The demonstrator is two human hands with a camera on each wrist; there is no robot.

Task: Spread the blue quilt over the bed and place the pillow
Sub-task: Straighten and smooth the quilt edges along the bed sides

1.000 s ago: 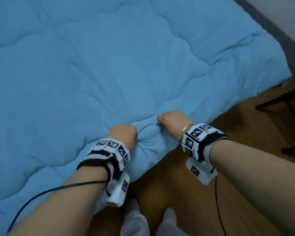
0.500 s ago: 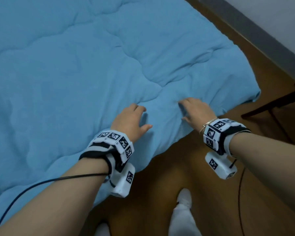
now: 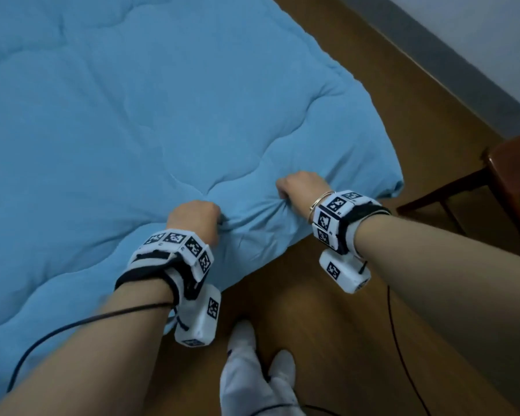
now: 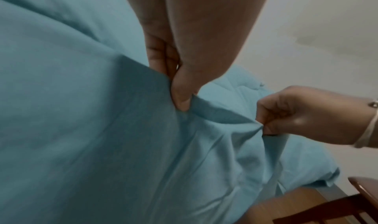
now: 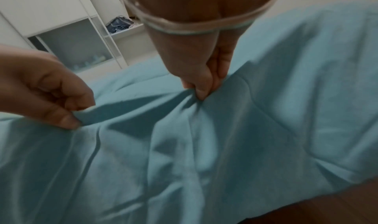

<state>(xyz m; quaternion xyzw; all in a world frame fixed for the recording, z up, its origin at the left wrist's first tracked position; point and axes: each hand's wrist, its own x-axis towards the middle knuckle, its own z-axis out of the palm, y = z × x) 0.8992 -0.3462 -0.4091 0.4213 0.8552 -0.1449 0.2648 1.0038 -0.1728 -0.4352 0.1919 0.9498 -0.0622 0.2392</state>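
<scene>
Nearest us, no readable writing, only black-and-white marker squares on the wrist bands [image 3: 174,250]. Our left hand [image 3: 192,217] and right hand [image 3: 300,187], flat half a second ago, now each pinch the blue quilt [image 3: 132,115] in a tight grip near its edge; beyond, it covers the bed.

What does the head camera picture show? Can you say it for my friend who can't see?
Two hands, left hand and right hand, each pinch a fold of a blue quilt near its edge. The quilt hangs over a brown wooden floor.
</scene>
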